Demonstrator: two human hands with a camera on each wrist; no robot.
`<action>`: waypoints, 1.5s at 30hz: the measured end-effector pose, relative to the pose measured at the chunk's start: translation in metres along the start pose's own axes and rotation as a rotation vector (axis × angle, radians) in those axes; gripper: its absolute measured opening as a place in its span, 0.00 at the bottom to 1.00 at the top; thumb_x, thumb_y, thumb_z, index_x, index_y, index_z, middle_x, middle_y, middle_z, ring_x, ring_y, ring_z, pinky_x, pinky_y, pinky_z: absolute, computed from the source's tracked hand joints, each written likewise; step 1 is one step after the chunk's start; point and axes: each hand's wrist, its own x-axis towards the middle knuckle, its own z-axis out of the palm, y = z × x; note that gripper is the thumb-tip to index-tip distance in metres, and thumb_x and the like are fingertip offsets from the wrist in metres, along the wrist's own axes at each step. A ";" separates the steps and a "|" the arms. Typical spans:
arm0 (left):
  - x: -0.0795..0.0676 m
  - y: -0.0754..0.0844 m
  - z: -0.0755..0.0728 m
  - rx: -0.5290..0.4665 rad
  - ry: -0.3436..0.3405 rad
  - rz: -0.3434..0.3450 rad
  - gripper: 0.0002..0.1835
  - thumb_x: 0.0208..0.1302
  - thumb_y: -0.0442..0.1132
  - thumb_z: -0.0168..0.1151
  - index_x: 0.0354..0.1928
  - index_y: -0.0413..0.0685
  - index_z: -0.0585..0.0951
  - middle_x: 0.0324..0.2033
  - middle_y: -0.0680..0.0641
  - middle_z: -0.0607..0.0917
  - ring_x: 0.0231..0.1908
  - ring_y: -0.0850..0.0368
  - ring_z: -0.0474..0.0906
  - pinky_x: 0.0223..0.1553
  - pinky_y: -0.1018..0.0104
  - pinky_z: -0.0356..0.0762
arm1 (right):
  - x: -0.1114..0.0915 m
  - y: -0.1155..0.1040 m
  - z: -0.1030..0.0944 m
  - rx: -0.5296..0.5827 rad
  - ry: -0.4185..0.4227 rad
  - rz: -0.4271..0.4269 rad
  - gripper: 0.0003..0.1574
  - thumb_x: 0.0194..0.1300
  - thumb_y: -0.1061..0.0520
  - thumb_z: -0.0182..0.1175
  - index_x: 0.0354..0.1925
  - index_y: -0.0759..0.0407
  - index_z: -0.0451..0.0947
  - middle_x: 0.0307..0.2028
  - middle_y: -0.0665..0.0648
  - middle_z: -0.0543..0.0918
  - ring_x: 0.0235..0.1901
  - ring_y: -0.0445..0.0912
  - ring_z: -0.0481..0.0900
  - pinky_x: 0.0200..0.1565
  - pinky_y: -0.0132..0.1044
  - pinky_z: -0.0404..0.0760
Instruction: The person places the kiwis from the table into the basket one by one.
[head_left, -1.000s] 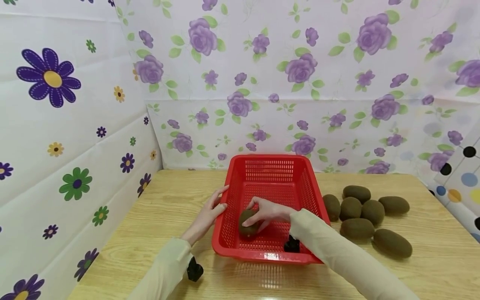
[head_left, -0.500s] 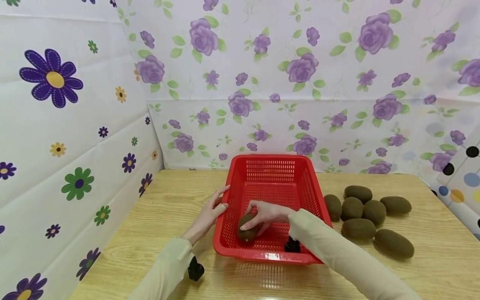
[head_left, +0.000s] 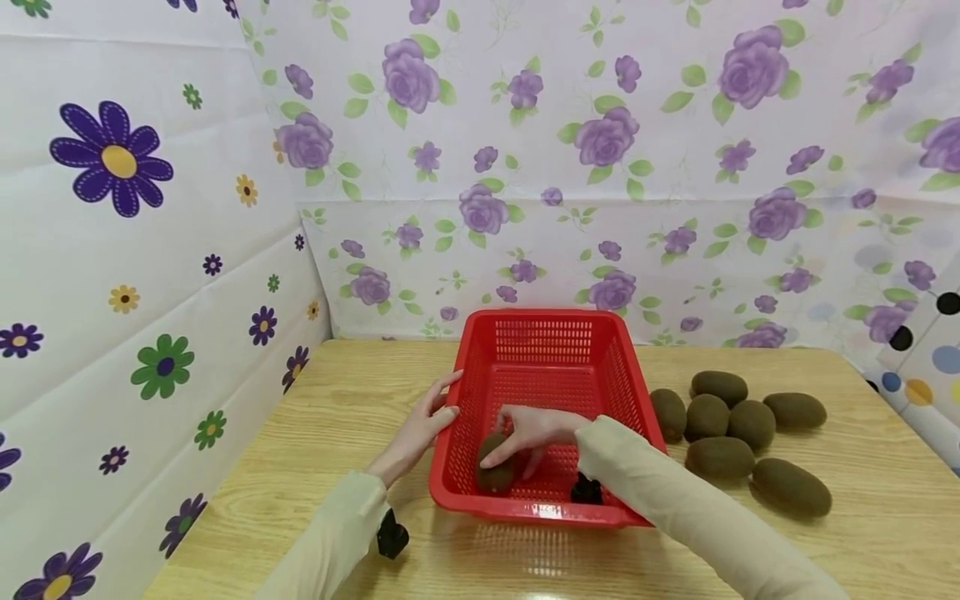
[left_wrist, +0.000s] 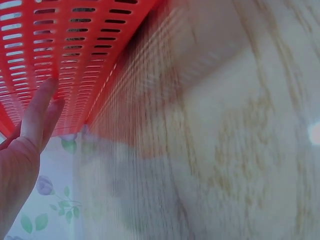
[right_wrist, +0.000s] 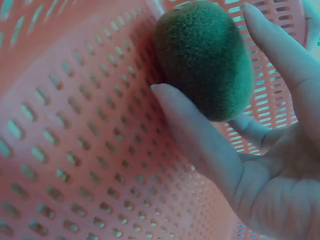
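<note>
A red perforated plastic basket (head_left: 544, 510) stands on the wooden table. Inside it, near the front left corner, a brown fuzzy kiwi (head_left: 495, 477) lies against the wall. My right hand (head_left: 536, 429) is at this kiwi; in the right wrist view the fingers are spread around the kiwi (right_wrist: 202, 57), with a gap between it and the upper finger, and the thumb tip overlaps its lower edge. My left hand (head_left: 415, 433) rests at the basket's left rim. Its fingers (left_wrist: 37, 117) lie extended against the outer wall in the left wrist view.
To the right of the basket, several more kiwis (head_left: 718, 458) lie grouped on the table (head_left: 360, 375). Flowered sheets (head_left: 480, 167) hang behind and at the left. A black wrist camera (head_left: 392, 535) shows under the left sleeve, another (head_left: 586, 490) at the right wrist.
The kiwi in the basket has shifted slightly toward the front wall. My right fingers have loosened and spread from it. My left hand stays at the rim.
</note>
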 end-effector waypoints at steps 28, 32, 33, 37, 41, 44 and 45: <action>-0.001 0.002 0.000 -0.034 0.048 -0.044 0.30 0.65 0.29 0.47 0.68 0.47 0.54 0.53 0.30 0.65 0.47 0.35 0.69 0.37 0.52 0.76 | -0.099 -0.014 -0.103 0.095 0.132 -0.221 0.32 0.57 0.58 0.63 0.58 0.60 0.64 0.48 0.69 0.71 0.43 0.58 0.75 0.37 0.54 0.76; 0.000 0.000 0.000 -0.053 0.038 -0.046 0.30 0.66 0.29 0.46 0.68 0.47 0.54 0.53 0.29 0.64 0.48 0.34 0.68 0.37 0.52 0.76 | -0.125 0.000 -0.123 0.094 0.165 -0.230 0.32 0.59 0.59 0.61 0.60 0.58 0.62 0.50 0.70 0.68 0.48 0.63 0.71 0.38 0.55 0.75; 0.000 -0.001 0.000 -0.059 0.035 -0.046 0.30 0.66 0.29 0.46 0.69 0.47 0.54 0.54 0.29 0.64 0.48 0.33 0.67 0.37 0.52 0.76 | -0.132 0.004 -0.128 0.112 0.169 -0.227 0.32 0.60 0.59 0.60 0.61 0.58 0.62 0.51 0.71 0.68 0.48 0.64 0.70 0.39 0.56 0.75; 0.000 -0.001 0.001 -0.067 0.031 -0.043 0.29 0.66 0.29 0.46 0.69 0.47 0.54 0.54 0.28 0.63 0.49 0.33 0.67 0.37 0.52 0.76 | -0.157 0.016 -0.142 0.127 0.221 -0.205 0.34 0.61 0.60 0.58 0.63 0.56 0.59 0.52 0.72 0.66 0.48 0.64 0.70 0.40 0.56 0.74; 0.001 0.001 0.002 -0.069 0.028 -0.037 0.29 0.67 0.29 0.45 0.68 0.47 0.54 0.54 0.28 0.63 0.49 0.33 0.67 0.38 0.52 0.76 | -0.182 0.028 -0.152 0.056 0.294 -0.202 0.34 0.61 0.60 0.58 0.64 0.56 0.58 0.52 0.70 0.67 0.47 0.60 0.73 0.39 0.53 0.76; 0.001 0.002 0.002 -0.066 0.036 -0.040 0.29 0.66 0.29 0.45 0.68 0.46 0.54 0.54 0.28 0.64 0.49 0.33 0.67 0.38 0.51 0.76 | -0.198 0.040 -0.159 0.032 0.296 -0.206 0.32 0.63 0.60 0.56 0.64 0.56 0.59 0.53 0.69 0.66 0.46 0.59 0.73 0.39 0.52 0.76; 0.001 0.002 0.002 -0.065 0.040 -0.041 0.29 0.66 0.29 0.45 0.68 0.46 0.54 0.54 0.28 0.64 0.49 0.33 0.67 0.38 0.51 0.76 | -0.203 0.043 -0.161 0.032 0.288 -0.207 0.32 0.63 0.61 0.55 0.64 0.57 0.59 0.54 0.70 0.66 0.47 0.59 0.73 0.39 0.52 0.76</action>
